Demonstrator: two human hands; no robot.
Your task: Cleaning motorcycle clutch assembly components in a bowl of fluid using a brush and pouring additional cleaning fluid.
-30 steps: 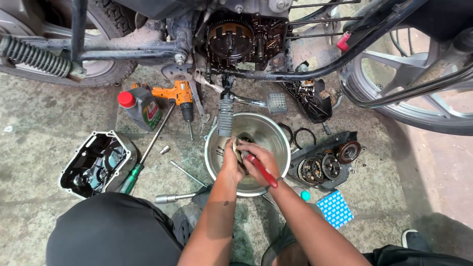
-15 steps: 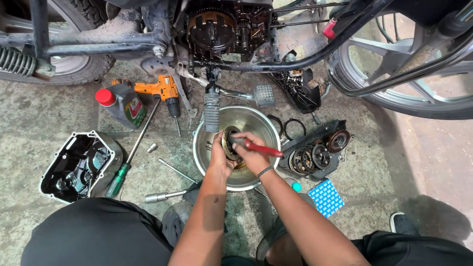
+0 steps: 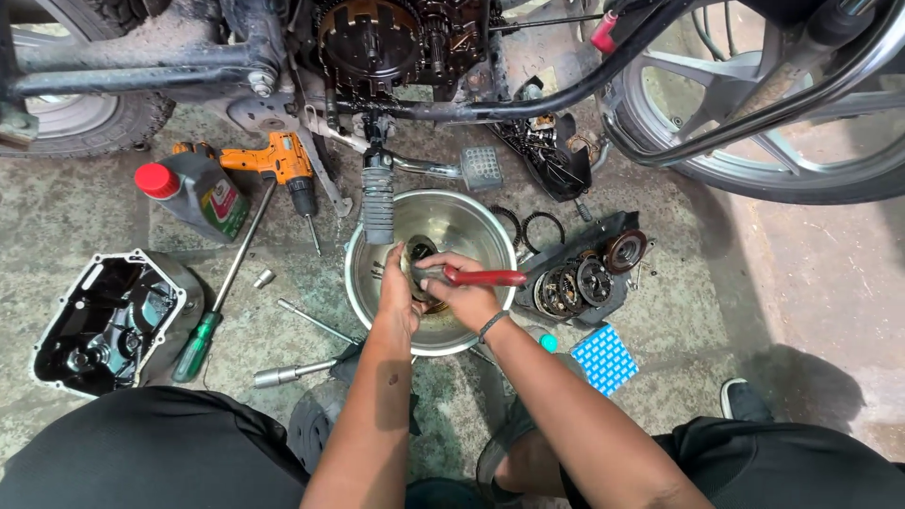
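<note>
Head view looks down on a motorcycle (image 3: 452, 57) with its engine side opened, standing across the top of the concrete floor (image 3: 801, 283). Below it sits a steel bowl (image 3: 471, 221), and over the bowl both hands work on a round clutch part (image 3: 417, 273). The left hand (image 3: 396, 287) is wrapped around the part's left side, holding it above the bowl's middle. The right hand (image 3: 464, 297) is clenched on a red-handled tool (image 3: 485, 277), its tip laid against the part. To do this well, it seems wise to keep the part over the bowl so anything loosened drops inside, and to steady it firmly while the tool turns or pries.

Room is tight: the footpeg (image 3: 378, 203) overhangs the bowl's far rim, and a dark cover holding clutch plates (image 3: 580, 278) sits just right of it. Left lie a long green-handled screwdriver (image 3: 219, 292), an orange drill (image 3: 278, 162) and an oil bottle (image 3: 193, 193); a black engine cover (image 3: 108, 320) lies farther out.
</note>
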